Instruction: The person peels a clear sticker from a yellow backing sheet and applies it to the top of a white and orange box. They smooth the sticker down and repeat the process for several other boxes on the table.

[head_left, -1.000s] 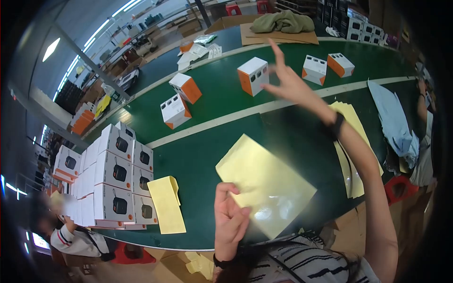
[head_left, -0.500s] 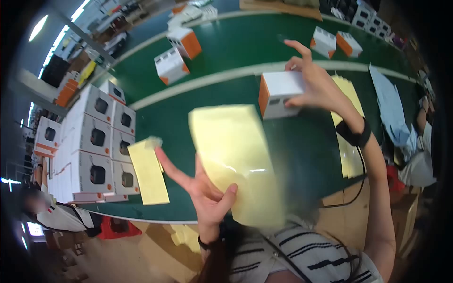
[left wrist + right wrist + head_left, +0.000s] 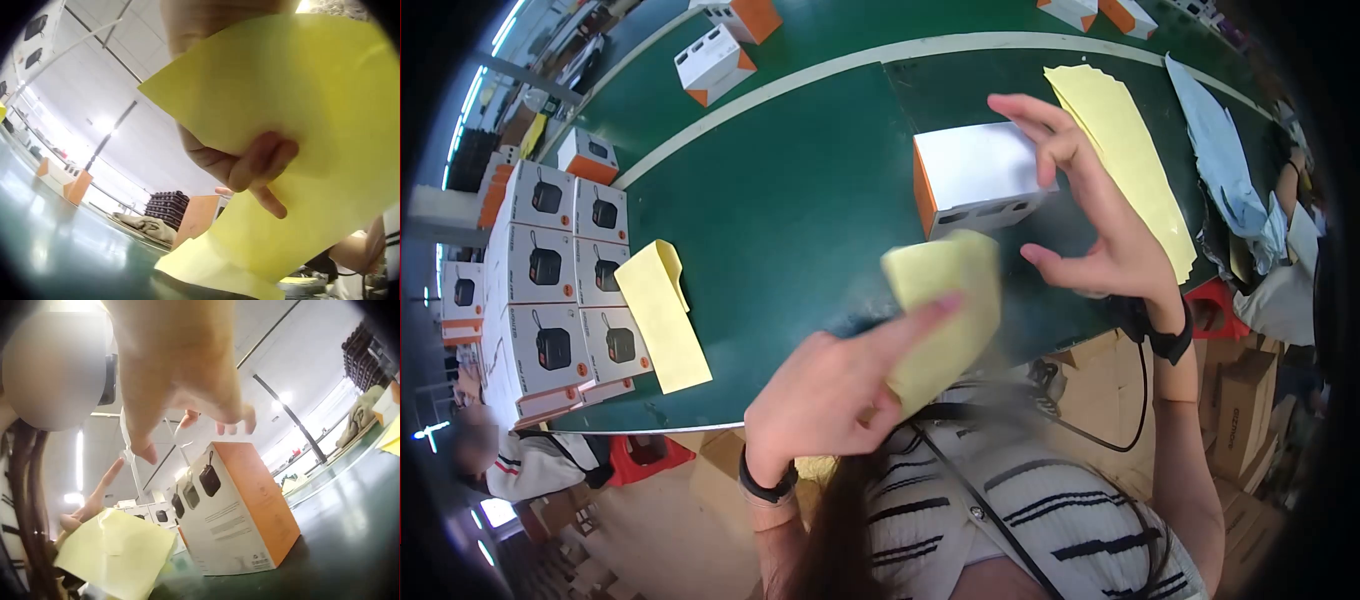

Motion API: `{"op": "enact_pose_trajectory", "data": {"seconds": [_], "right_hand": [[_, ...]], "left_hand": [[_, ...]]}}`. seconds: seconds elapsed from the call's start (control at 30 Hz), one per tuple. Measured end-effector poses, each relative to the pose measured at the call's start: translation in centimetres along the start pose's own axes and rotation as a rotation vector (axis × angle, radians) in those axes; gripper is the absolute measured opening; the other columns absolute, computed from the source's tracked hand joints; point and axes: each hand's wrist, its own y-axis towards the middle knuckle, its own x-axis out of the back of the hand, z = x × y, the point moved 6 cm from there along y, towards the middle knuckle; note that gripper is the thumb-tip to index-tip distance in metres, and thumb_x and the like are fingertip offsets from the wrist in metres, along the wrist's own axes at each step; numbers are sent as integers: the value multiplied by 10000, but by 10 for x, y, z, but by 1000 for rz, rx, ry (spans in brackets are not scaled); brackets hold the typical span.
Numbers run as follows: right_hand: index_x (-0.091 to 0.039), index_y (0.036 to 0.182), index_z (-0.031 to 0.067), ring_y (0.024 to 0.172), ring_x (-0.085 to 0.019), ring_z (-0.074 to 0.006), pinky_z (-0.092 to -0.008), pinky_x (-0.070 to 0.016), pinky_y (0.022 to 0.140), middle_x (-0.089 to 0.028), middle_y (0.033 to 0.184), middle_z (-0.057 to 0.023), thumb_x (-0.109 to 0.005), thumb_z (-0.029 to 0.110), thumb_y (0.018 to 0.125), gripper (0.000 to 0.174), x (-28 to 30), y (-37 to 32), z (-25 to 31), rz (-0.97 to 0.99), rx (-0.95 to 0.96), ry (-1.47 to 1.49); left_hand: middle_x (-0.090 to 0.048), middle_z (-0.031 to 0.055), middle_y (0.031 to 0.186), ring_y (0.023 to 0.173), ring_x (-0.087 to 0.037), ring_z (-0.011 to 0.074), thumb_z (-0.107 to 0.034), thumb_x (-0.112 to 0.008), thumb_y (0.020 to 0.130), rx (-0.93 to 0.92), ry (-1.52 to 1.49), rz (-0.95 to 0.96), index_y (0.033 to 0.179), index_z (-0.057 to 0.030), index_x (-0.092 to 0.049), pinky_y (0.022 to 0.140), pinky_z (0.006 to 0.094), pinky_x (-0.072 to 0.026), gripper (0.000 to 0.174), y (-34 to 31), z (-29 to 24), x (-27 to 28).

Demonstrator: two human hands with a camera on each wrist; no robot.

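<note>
A white and orange box [image 3: 975, 170] rests on the green table. Close to its right side is my right hand [image 3: 1105, 215], thumb and fingers spread; the right wrist view shows that hand [image 3: 181, 369] above the box [image 3: 219, 519] with a gap between them. My left hand [image 3: 825, 395] pinches a yellow sheet [image 3: 950, 335], blurred and bent, in front of the box. In the left wrist view, curled fingers [image 3: 256, 162] hold the sheet [image 3: 337, 119], which covers part of the hand. The left index finger [image 3: 106, 484] stands out straight above the sheet [image 3: 115, 553].
Stacked white boxes [image 3: 545, 265] stand at the left, beside a folded yellow sheet [image 3: 665, 325]. Yellow sheets [image 3: 1125, 150] and a pale blue plastic bag [image 3: 1225, 165] lie at the right. More boxes [image 3: 713, 62] stand beyond the light strip [image 3: 800, 75]. Another person [image 3: 540, 465] is at the lower left.
The box has come from the far belt to the near table, and my right hand has opened away from it. My left hand has turned over with the sheet, now bent. The head view has tilted down.
</note>
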Motion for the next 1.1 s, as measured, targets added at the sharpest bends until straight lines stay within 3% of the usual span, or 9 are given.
{"op": "enact_pose_trajectory", "data": {"seconds": [0.07, 0.1, 0.2, 0.37, 0.43, 0.5, 0.57, 0.77, 1.1], "right_hand": [[-419, 1134, 45, 1275, -405, -384, -402, -363, 1057, -340, 1522, -174, -711, 31, 729, 499, -6, -3, 2, 11, -23, -8], [-422, 1146, 38, 1275, -400, -391, -408, -382, 1038, -338, 1520, -176, -706, 25, 730, 504, -9, -4, 3, 41, -72, -79], [-428, 1178, 18, 1276, -385, -411, -411, -448, 950, -336, 1514, -177, -694, 8, 731, 520, -16, -4, 3, 59, -118, -202], [-433, 1239, 28, 1289, -371, -421, -401, -467, 917, -334, 1524, -152, -692, -5, 734, 568, -17, -1, 3, 57, -115, -276], [-440, 1156, 49, 1330, -375, -420, -431, -404, 1009, -344, 1515, -189, -679, -42, 708, 515, -18, 0, 4, 45, -146, -250], [-448, 1073, 69, 1371, -379, -420, -461, -341, 1102, -355, 1507, -226, -667, -78, 683, 471, -17, 0, 2, 33, -174, -225], [-452, 1245, 40, 1293, -378, -410, -400, -456, 935, -342, 1521, -147, -688, -25, 739, 562, -16, -1, 2, 45, -139, -275], [-493, 1148, 68, 1356, -437, -379, -433, -331, 1111, -406, 1482, -188, -741, -50, 694, 531, -16, 2, -2, -43, -160, -251], [-555, 1336, 64, 1119, -524, -278, -357, -433, 953, -524, 1178, -138, -809, 170, 733, 663, -15, 15, -34, -220, -138, -41]], "left_hand": [[-696, 184, 980, 626, -623, 373, -1, -568, 651, -59, 50, 344, 1469, -150, -406, 569, 398, -523, 847, 1, -12, -16], [-586, 106, 644, 436, -504, 337, 0, -569, 666, 6, -31, 355, 1267, -111, -561, 456, 388, -443, 611, 4, -14, -19], [-413, 75, 459, 422, -489, 341, -5, -567, 671, 17, -129, 389, 1255, -164, -564, 454, 385, -424, 605, 0, -8, -31], [-606, 140, 897, 565, -586, 293, 19, -577, 695, 8, -111, 417, 1255, -16, -516, 554, 327, -491, 564, -15, 9, -42], [-511, 153, 1217, 861, -626, 259, 61, -589, 702, 0, -167, 319, 1214, 77, -500, 732, 301, -515, 520, -21, 13, -40], [-577, 151, 1099, 683, -589, 290, 26, -577, 699, -80, -186, 208, 1249, 48, -519, 627, 338, -488, 554, -18, 11, -38], [-644, 149, 980, 504, -551, 321, -9, -564, 696, -160, -204, 96, 1284, 20, -539, 521, 374, -461, 590, -18, 9, -33], [-581, 169, 1199, 651, -603, 328, 4, -568, 698, -265, -200, -36, 1191, 104, -591, 598, 361, -491, 504, -23, 6, -28], [-571, 214, 1166, 1070, -539, 375, -23, -613, 715, -192, -241, 63, 1102, 53, -632, 952, 387, -456, 394, -23, 9, -30]]}}
